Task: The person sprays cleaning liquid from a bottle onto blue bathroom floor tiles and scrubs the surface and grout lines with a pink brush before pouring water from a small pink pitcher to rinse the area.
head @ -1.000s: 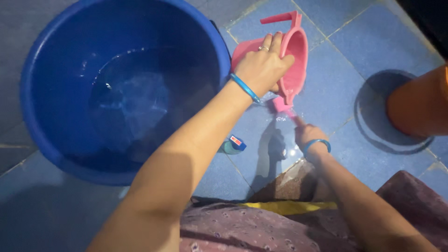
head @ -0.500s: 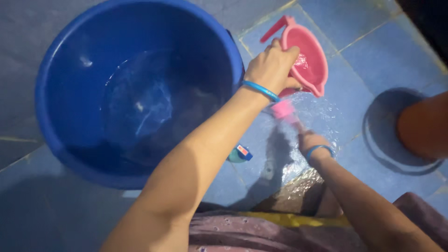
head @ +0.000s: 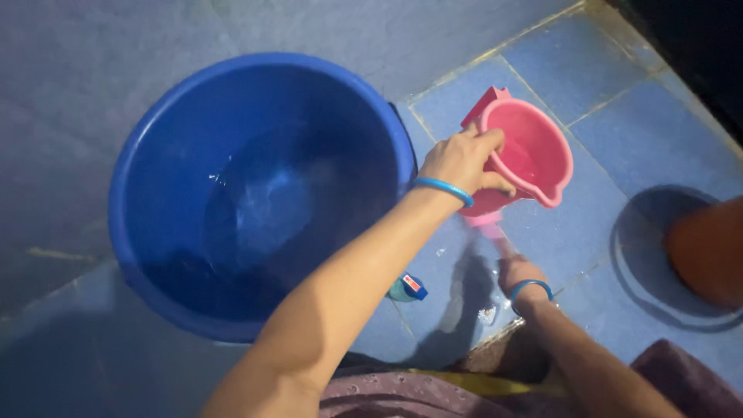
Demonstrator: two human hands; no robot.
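We see a big blue tub (head: 255, 193) with water on the blue tiled floor (head: 588, 70). Just right of it our left hand (head: 464, 162) has its fingers clamped on the rim of a pink scoop (head: 534, 151), held above the floor. Below, our right hand (head: 520, 272) seems closed on something small and pink (head: 489, 230), though it is blurred

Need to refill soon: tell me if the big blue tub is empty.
No, the blue tub has water pooled in its bottom.
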